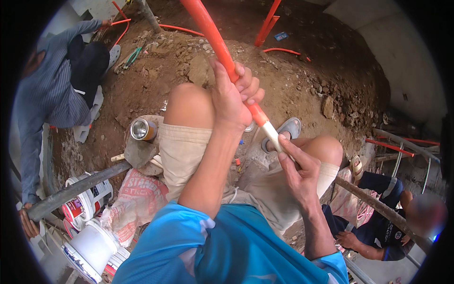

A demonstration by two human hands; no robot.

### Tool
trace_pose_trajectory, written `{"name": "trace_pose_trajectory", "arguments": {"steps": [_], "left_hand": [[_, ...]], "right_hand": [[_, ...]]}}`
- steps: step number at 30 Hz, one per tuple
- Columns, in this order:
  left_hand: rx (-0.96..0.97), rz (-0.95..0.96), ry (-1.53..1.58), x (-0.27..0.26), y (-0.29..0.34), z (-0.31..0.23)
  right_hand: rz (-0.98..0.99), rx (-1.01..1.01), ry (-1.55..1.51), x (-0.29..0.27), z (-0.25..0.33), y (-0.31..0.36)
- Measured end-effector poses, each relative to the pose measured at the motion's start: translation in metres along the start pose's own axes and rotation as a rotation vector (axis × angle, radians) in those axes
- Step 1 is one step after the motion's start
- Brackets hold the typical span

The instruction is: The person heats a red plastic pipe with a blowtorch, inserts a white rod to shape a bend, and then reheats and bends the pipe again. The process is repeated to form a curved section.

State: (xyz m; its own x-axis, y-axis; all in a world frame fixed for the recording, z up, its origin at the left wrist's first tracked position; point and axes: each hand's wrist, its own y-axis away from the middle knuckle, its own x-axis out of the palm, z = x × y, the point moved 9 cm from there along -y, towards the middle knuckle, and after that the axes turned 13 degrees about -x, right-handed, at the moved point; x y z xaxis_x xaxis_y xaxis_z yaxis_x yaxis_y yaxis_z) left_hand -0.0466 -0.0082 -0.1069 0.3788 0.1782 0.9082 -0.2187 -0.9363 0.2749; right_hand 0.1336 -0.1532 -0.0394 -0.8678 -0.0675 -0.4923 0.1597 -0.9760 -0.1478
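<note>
A long orange pipe (213, 35) slants down from the top edge between my knees. My left hand (232, 97) is wrapped round it a little above its lower end. At that end a cream-white pipe piece (270, 134) meets the orange one in line; whether it sits inside the end cannot be made out. My right hand (301, 171) grips the cream piece lower down, with the thumb and fingers along it. The far end of the cream piece is hidden by that hand.
A metal tumbler (143, 129) stands on a stone left of my knee. Green-handled pliers (133, 57) lie on the dirt. White buckets (92, 246) and a printed sack (135, 201) are at lower left. One person (59, 85) crouches at left, another (378, 208) sits at right. Orange pipes (267, 28) stand beyond.
</note>
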Motion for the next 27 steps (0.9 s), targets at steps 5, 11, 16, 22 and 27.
{"name": "trace_pose_trajectory", "arguments": {"steps": [5, 11, 16, 22, 27], "left_hand": [[0.007, -0.024, 0.008, -0.006, 0.0, -0.004], [0.011, -0.058, -0.006, -0.005, -0.005, -0.01], [0.022, -0.099, -0.024, -0.014, -0.005, -0.014], [0.02, -0.195, 0.006, -0.031, -0.006, -0.012], [-0.039, -0.198, 0.006, -0.028, -0.002, -0.003]], "right_hand": [[0.005, -0.019, 0.015, 0.005, 0.0, -0.005], [0.039, 0.003, 0.027, 0.01, 0.003, -0.012], [0.01, -0.02, 0.029, 0.017, 0.0, -0.013], [0.011, 0.24, -0.129, 0.024, -0.022, -0.013], [0.031, 0.15, -0.116, 0.014, -0.019, -0.017]]}}
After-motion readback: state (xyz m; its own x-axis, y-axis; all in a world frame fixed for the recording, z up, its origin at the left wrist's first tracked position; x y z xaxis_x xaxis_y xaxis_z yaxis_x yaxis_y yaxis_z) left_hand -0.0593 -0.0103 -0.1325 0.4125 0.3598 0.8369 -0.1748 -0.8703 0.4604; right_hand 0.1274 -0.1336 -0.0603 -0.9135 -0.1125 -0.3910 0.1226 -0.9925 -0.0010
